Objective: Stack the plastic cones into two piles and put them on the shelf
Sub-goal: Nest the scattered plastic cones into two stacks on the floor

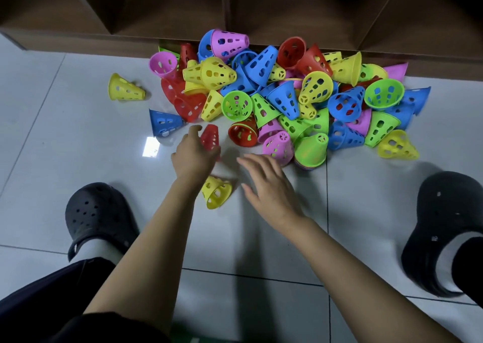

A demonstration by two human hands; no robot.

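The left grip (194, 157) curls round a red cone (210, 139) beside the cone heap (287, 94), which sprawls on the floor (65, 133) at one o'clock below the shelf (167, 10). The right grip (266, 183) hovers spread, holding nothing. Best stand the red cone wide-end down, then nest others squarely over it.

Cones (283, 99): moulded plastic with perforated walls, smooth, with a mild sheen. The red cone (210, 137) has the same finish. Floor (65, 133): pale tiles, glossy, reflecting a patch of light. Shelf (170, 10): brown wood-look panels, matt. Clogs (96, 212): black, matt, rubber-like. Trousers (39, 303): dark cloth.
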